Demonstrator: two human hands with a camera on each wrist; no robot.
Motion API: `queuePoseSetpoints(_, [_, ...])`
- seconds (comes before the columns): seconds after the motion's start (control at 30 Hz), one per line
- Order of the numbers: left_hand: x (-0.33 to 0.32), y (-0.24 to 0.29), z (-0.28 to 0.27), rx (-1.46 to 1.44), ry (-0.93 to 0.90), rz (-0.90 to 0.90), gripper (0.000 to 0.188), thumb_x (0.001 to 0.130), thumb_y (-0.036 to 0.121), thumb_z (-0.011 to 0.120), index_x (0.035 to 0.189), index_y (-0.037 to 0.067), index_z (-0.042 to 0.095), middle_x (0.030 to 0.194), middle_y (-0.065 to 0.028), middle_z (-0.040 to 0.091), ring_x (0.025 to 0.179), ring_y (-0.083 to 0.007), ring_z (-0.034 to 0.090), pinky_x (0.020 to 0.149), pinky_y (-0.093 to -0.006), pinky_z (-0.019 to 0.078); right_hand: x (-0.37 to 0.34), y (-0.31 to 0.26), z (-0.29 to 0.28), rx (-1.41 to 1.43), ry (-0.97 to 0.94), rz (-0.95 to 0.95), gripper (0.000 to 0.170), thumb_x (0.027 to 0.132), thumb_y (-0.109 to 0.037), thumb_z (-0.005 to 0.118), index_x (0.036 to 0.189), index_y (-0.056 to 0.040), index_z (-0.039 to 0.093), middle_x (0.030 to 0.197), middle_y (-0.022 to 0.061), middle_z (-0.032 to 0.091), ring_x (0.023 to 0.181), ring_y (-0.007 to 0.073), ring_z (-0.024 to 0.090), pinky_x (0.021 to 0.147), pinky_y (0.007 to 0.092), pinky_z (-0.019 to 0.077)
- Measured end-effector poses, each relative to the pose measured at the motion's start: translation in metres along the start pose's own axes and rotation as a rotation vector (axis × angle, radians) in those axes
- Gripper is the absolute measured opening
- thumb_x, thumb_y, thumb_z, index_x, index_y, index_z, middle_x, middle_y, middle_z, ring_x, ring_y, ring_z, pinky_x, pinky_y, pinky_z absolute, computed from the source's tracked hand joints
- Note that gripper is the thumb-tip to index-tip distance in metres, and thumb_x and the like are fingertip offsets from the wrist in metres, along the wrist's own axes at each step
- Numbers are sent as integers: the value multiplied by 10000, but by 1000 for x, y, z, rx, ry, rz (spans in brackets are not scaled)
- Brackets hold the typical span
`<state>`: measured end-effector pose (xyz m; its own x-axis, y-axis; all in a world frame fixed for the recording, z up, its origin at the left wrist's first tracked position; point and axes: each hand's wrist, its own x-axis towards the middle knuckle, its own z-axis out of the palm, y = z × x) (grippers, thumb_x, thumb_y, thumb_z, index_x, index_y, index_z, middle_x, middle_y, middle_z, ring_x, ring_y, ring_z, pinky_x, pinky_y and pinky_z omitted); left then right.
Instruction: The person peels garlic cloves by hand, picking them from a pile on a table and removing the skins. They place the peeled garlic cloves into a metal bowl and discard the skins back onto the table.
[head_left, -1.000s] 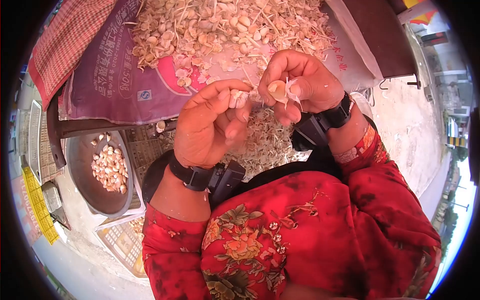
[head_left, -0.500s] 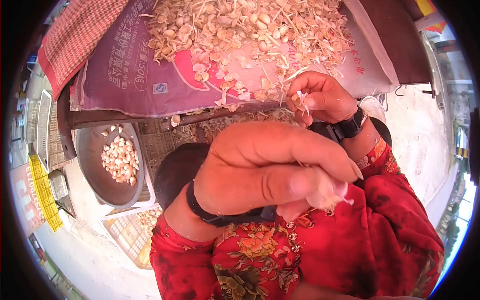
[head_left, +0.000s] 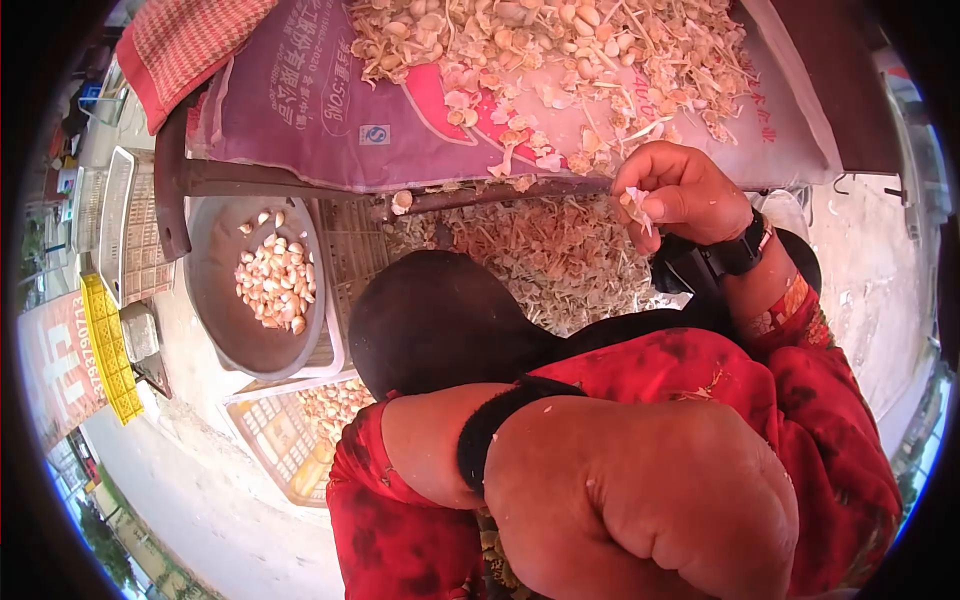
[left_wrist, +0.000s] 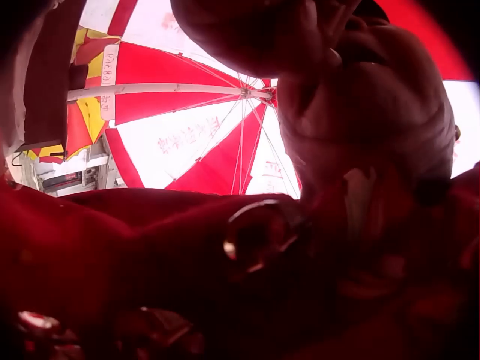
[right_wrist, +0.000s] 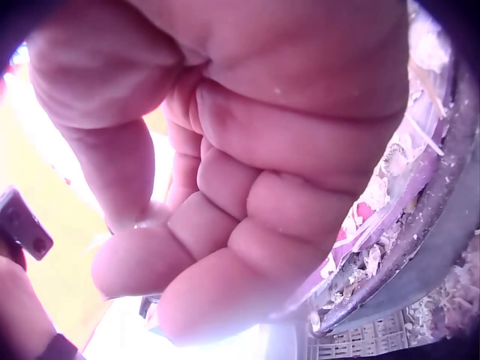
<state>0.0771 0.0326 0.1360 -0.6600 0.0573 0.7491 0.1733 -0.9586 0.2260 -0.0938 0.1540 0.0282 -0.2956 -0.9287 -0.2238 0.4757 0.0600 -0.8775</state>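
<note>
1. The right-hand grip [head_left: 692, 195] pinches a small garlic piece [head_left: 634, 207], papery skin about it, at the near edge of the table [head_left: 885, 100].
2. The left-hand grip [head_left: 640, 500] looms close to the head camera, before the person's red top [head_left: 640, 370]. Its fingertips are hidden, so I can't tell whether it holds anything.
3. What counts is the gap between them: the garlic piece lies forward of the left-hand grip, towards the table and well apart from it. The right-hand grip, touching the piece, is the nearer one.
4. Its long axis seems to slant back towards the person, though it is too small to be sure.
5. A grey bowl [head_left: 215, 260] holding cloves [head_left: 275, 285] sits to the person's left, well apart from that pinch; the garlic heap [head_left: 560, 45] lies ahead on the table.
</note>
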Motion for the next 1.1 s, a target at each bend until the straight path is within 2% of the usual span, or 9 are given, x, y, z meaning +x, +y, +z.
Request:
queuePoseSetpoints(0.23, [-1, -5, 6, -52, 120, 153, 149, 852, 72, 511, 726, -5, 531, 661, -121, 522, 590, -294, 540, 537, -366, 411, 1, -1, 6, 3, 6, 77, 308, 813, -103, 685, 1047, 56, 563, 830, 138, 637, 596, 184, 627, 561, 318, 538])
queuePoseSetpoints(0.33, [0, -13, -1, -73, 70, 205, 120, 903, 28, 529, 923, -74, 590, 801, -143, 612, 675, -230, 608, 577, -295, 470, 5, 2, 3, 18, -8, 36, 309, 812, -104, 685, 1043, 60, 562, 819, 139, 632, 585, 183, 621, 554, 325, 539])
queuePoseSetpoints(0.43, [1, 0, -10, -106, -3, 60, 146, 903, -8, 559, 1002, -103, 609, 854, -151, 640, 707, -200, 632, 580, -270, 489, 6, 1, 0, 52, -19, 2, 315, 812, -110, 685, 1047, 59, 562, 792, 131, 617, 569, 178, 609, 549, 332, 538])
queuePoseSetpoints(0.53, [-1, 40, -16, -172, 221, -244, 175, 908, 70, 540, 920, -94, 602, 794, -144, 623, 660, -197, 605, 570, -279, 470, 4, -3, -1, 113, -13, -47, 308, 814, -115, 683, 1038, 54, 554, 788, 136, 594, 548, 168, 595, 546, 327, 541])
queuePoseSetpoints(0.67, [-23, 49, -65, 10, 575, -248, 232, 960, 208, 457, 1017, 11, 566, 705, -122, 552, 427, -123, 449, 368, -248, 353, 0, -11, 6, 229, -62, -155, 291, 827, -121, 671, 1017, 44, 525, 834, 174, 568, 535, 151, 590, 540, 309, 549])
queuePoseSetpoints(0.77, [-36, 50, -86, 62, 916, -343, 289, 986, 270, 385, 947, 30, 542, 889, -136, 575, 556, -148, 520, 442, -245, 393, -1, -16, 12, 249, -138, -140, 306, 846, -137, 657, 1032, 38, 489, 877, 211, 561, 525, 149, 604, 551, 310, 565])
queuePoseSetpoints(0.87, [-43, 42, -101, 207, 1038, -427, 308, 985, 287, 385, 926, 30, 546, 982, -142, 590, 641, -161, 568, 491, -256, 421, -5, -18, 16, 238, -190, -146, 304, 852, -121, 646, 1040, 42, 472, 893, 248, 561, 512, 181, 618, 511, 308, 565])
queuePoseSetpoints(1.03, [-54, 30, -120, 331, 1106, -514, 280, 931, 230, 462, 819, 11, 596, 772, -104, 625, 589, -163, 580, 470, -259, 411, -20, -40, 47, 275, -269, -107, 300, 827, -35, 661, 1046, 49, 473, 856, 247, 564, 543, 237, 638, 456, 286, 551])
queuePoseSetpoints(1.1, [-57, 28, -126, 369, 1095, -542, 267, 915, 227, 479, 814, 12, 602, 726, -88, 616, 563, -148, 563, 468, -248, 401, -24, -48, 67, 406, -510, -134, 299, 777, 51, 685, 1019, 63, 510, 915, 207, 621, 630, 232, 661, 533, 285, 561])
